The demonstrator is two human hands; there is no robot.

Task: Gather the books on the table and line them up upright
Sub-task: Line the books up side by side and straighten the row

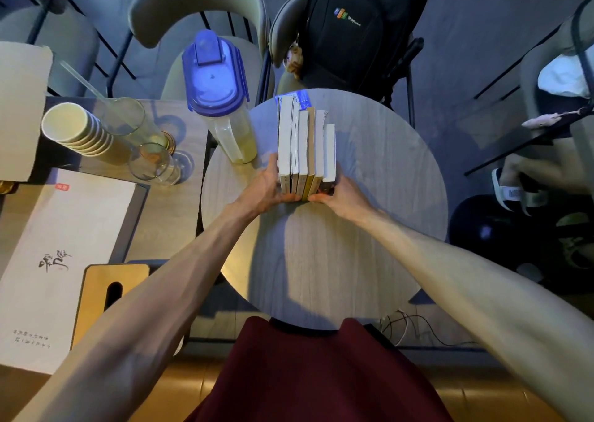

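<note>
Several books [305, 145] stand upright in one tight row near the middle of the round wooden table [379, 196], page edges facing up toward me. My left hand [266, 190] presses against the left end of the row, fingers wrapped under the near spines. My right hand [340, 196] presses against the right end, beside the shortest book. The two hands squeeze the row between them. The books differ in height, the tallest on the left.
A clear pitcher with a blue lid [218, 96] stands just left of the books. Glasses [154, 164] and stacked paper cups [77, 132] sit on the adjoining table, along with a menu [54, 260]. A black backpack [356, 26] rests on a chair behind.
</note>
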